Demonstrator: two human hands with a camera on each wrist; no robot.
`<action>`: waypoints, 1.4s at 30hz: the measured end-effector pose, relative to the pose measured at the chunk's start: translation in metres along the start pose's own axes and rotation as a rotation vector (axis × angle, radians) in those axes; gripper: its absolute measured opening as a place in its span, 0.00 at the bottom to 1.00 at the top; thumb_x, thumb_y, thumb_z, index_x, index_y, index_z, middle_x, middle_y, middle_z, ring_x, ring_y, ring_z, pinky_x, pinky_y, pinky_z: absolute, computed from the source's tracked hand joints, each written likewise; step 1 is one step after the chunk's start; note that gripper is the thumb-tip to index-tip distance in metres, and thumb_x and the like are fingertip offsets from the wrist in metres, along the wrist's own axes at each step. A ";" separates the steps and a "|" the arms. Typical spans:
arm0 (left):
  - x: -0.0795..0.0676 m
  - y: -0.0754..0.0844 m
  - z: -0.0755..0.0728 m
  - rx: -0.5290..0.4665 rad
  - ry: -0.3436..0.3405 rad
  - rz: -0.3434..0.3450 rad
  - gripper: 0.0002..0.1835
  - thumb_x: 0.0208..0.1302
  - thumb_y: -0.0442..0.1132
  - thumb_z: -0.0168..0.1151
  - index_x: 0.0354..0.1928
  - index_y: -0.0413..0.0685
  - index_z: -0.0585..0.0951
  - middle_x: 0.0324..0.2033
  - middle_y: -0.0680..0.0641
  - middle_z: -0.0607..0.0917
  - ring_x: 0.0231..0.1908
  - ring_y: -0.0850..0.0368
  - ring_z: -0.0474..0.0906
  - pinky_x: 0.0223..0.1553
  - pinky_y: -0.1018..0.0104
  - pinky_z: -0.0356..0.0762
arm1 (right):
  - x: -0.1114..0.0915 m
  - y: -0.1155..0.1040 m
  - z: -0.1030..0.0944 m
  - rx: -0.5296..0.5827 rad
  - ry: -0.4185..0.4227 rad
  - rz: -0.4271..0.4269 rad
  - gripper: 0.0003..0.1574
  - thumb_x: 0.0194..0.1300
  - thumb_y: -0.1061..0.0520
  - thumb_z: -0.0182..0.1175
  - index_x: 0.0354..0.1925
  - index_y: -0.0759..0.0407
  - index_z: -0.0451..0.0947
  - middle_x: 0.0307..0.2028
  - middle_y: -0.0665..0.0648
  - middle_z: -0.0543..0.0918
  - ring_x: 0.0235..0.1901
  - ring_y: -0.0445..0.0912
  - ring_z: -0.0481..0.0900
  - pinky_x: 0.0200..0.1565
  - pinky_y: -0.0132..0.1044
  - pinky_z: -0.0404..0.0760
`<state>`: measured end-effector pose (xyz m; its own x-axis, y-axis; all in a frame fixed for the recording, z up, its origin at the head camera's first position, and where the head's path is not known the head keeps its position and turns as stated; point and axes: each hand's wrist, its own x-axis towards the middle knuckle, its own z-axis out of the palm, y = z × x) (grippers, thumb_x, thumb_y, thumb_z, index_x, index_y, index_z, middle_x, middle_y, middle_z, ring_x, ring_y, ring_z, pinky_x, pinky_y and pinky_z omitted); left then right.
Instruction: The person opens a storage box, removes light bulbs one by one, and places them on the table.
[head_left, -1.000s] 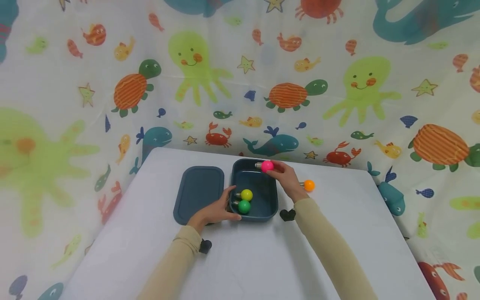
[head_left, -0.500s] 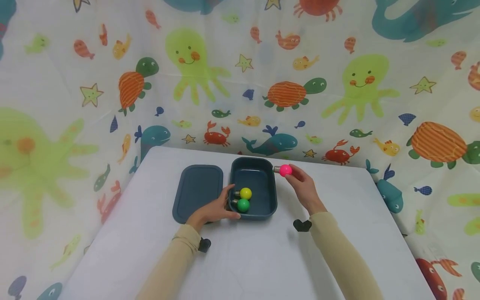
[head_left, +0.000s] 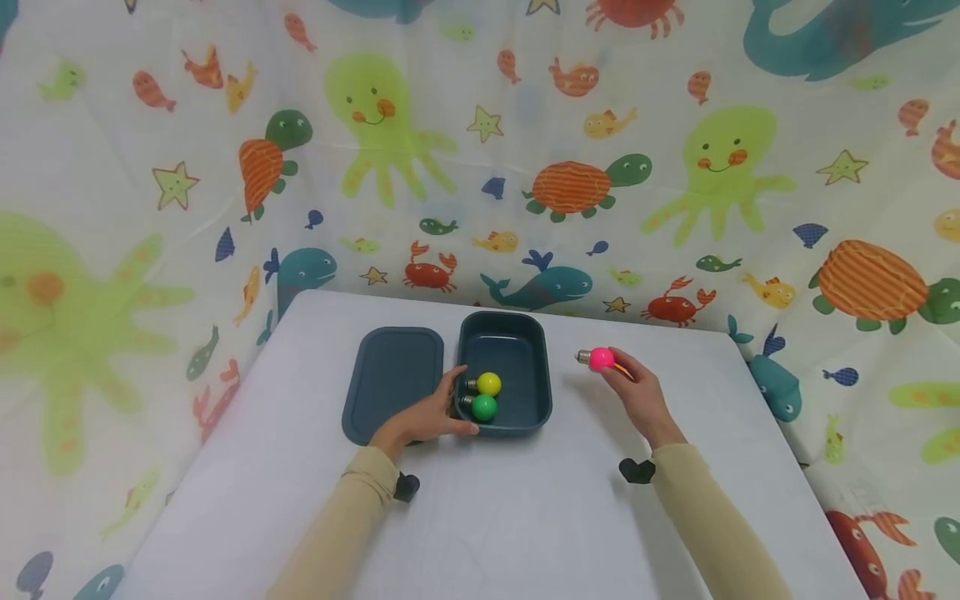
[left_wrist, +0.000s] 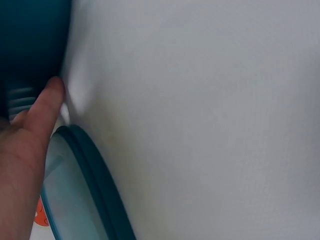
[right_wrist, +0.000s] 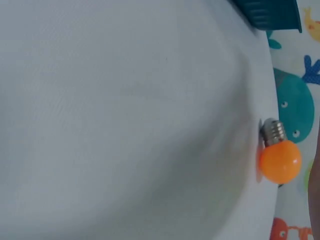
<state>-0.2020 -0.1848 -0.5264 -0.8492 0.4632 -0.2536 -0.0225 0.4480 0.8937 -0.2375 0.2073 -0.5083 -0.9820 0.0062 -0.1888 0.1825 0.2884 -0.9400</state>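
Note:
In the head view my right hand [head_left: 641, 396] pinches the round pink light bulb [head_left: 601, 359] over the table, right of the dark blue container [head_left: 546, 367]. Partly behind that bulb and the fingers is an orange bulb [head_left: 622, 370]; the right wrist view shows the orange bulb [right_wrist: 280, 161] lying on the table. My left hand [head_left: 423, 418] grips the container's near left corner, fingers along the left wall and thumb at the front. The left wrist view has the thumb against the container's outer wall [left_wrist: 35, 35]. Inside lie a yellow bulb [head_left: 489, 384] and a green bulb [head_left: 484, 407].
Flat on the table left of the container lies its matching lid [head_left: 393, 379], close to my left hand. The white table [head_left: 525, 517] ends at the back against a curtain [head_left: 510, 108] printed with sea animals.
My right hand has carried the pink bulb from over the container's far right corner to the right, in front of the orange bulb. The left hand keeps its place on the container.

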 end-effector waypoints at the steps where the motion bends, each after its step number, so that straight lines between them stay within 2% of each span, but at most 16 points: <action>1: 0.000 0.000 0.000 0.002 0.002 0.002 0.58 0.56 0.50 0.73 0.76 0.69 0.39 0.76 0.41 0.43 0.74 0.42 0.48 0.70 0.42 0.51 | -0.001 0.003 -0.003 -0.004 0.000 -0.001 0.44 0.64 0.35 0.61 0.73 0.41 0.60 0.71 0.51 0.61 0.68 0.51 0.62 0.66 0.49 0.66; 10: -0.002 0.001 0.000 0.002 0.007 -0.006 0.58 0.55 0.52 0.73 0.76 0.68 0.39 0.76 0.41 0.44 0.73 0.42 0.49 0.70 0.41 0.51 | -0.009 0.021 -0.018 -0.084 -0.029 0.073 0.45 0.66 0.38 0.61 0.74 0.48 0.58 0.72 0.57 0.60 0.68 0.55 0.62 0.67 0.51 0.64; 14: -0.002 0.001 0.000 -0.015 0.005 0.000 0.59 0.54 0.53 0.74 0.76 0.68 0.40 0.76 0.41 0.44 0.73 0.42 0.49 0.70 0.41 0.51 | -0.007 0.032 -0.023 -0.105 -0.020 0.085 0.45 0.64 0.37 0.62 0.73 0.49 0.60 0.71 0.58 0.62 0.67 0.55 0.64 0.68 0.52 0.61; 19: -0.004 0.003 -0.001 -0.017 0.003 0.001 0.59 0.55 0.51 0.74 0.76 0.68 0.40 0.76 0.41 0.44 0.73 0.43 0.49 0.70 0.42 0.51 | -0.004 0.040 -0.024 -0.130 -0.002 0.123 0.45 0.64 0.38 0.62 0.73 0.49 0.60 0.71 0.59 0.62 0.68 0.56 0.63 0.67 0.52 0.62; 29: -0.004 0.004 0.000 -0.018 0.004 0.001 0.58 0.56 0.49 0.73 0.76 0.66 0.39 0.76 0.40 0.43 0.73 0.42 0.49 0.70 0.42 0.51 | 0.000 0.046 -0.026 -0.158 0.016 0.127 0.45 0.66 0.40 0.61 0.74 0.52 0.58 0.70 0.62 0.64 0.69 0.57 0.60 0.67 0.52 0.63; 42: -0.004 0.006 -0.001 -0.009 -0.001 -0.014 0.57 0.56 0.50 0.73 0.76 0.66 0.40 0.76 0.40 0.43 0.74 0.43 0.49 0.70 0.44 0.51 | 0.002 0.043 -0.028 -0.160 0.035 0.140 0.44 0.68 0.41 0.59 0.75 0.51 0.56 0.70 0.62 0.64 0.68 0.57 0.61 0.67 0.51 0.63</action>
<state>-0.1988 -0.1848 -0.5200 -0.8482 0.4578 -0.2665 -0.0391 0.4477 0.8933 -0.2326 0.2462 -0.5412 -0.9491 0.0895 -0.3021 0.3104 0.4305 -0.8476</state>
